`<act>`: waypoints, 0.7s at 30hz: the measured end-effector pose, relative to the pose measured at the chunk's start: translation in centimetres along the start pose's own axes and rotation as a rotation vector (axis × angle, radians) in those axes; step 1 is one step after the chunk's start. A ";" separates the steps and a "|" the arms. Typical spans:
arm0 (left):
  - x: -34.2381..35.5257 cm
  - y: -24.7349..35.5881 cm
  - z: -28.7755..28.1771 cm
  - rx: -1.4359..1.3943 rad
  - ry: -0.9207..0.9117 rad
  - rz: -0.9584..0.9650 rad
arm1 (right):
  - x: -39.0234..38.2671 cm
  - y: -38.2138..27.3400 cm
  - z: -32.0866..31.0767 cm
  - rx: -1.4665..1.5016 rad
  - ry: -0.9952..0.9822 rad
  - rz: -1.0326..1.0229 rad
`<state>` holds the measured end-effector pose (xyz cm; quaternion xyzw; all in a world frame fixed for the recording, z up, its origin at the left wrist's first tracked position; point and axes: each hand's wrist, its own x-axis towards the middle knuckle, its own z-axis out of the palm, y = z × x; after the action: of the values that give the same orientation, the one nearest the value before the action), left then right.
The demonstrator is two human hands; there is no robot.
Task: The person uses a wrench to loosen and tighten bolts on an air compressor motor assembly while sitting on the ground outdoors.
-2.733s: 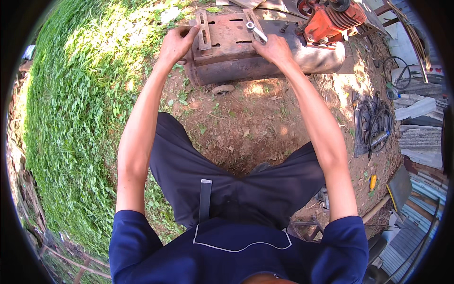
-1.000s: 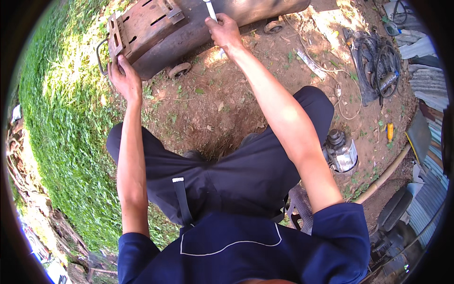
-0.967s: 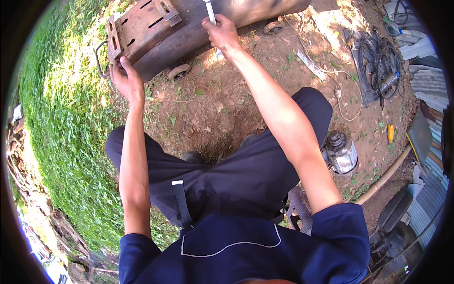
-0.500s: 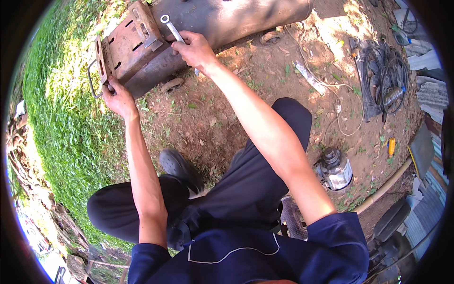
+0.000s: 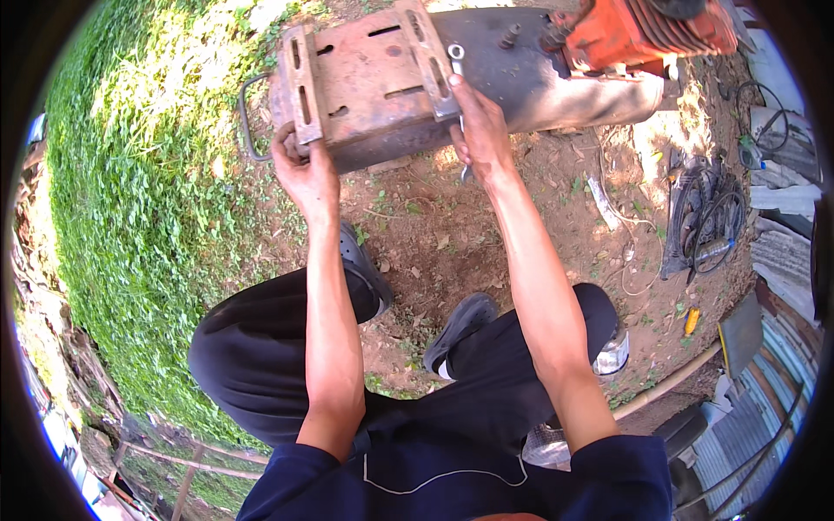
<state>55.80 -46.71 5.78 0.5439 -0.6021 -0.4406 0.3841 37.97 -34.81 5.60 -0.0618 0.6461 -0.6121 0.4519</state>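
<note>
At the top of the head view, a rusty slotted plate [image 5: 369, 69] sits on a dark cylindrical tank [image 5: 539, 104], with a slotted bracket along each side. My left hand [image 5: 304, 169] curls round the lower end of the left bracket [image 5: 306, 87], its fingertips partly hidden. My right hand [image 5: 485, 130] is closed on a silver ring-ended wrench [image 5: 456, 59], held beside the lower end of the right bracket [image 5: 426, 61]. A metal loop handle [image 5: 250, 122] sticks out from the tank's left end.
A red finned compressor pump [image 5: 634, 39] tops the tank's right side. Grass [image 5: 139, 260] covers the left. On dirt at right lie coiled hoses [image 5: 704, 226], a yellow object [image 5: 691, 321], a container [image 5: 612, 356] and a pole [image 5: 660, 382]; corrugated sheets [image 5: 777, 260] line the edge.
The view has swung, bringing the red pump back in. My right hand has brought the wrench beside the right bracket. My legs have shifted and both shoes now show.
</note>
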 end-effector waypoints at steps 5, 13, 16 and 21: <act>0.6 -0.9 -0.5 -0.046 -0.092 -0.020 | 0.5 -0.4 1.0 -0.145 0.179 -0.047; 0.7 0.8 -3.5 0.068 -0.321 -0.279 | -1.1 -1.4 1.6 -0.209 0.316 0.168; 1.8 3.8 -5.7 0.168 -0.505 -0.322 | -1.7 -3.5 2.6 -0.365 0.401 0.218; 2.2 6.8 -10.0 0.187 -0.485 -0.527 | -6.2 -5.6 5.1 -0.549 0.504 0.052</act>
<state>62.85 -49.84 15.36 0.5926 -0.5528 -0.5835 0.0521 42.28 -36.00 14.32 -0.0115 0.8783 -0.4003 0.2610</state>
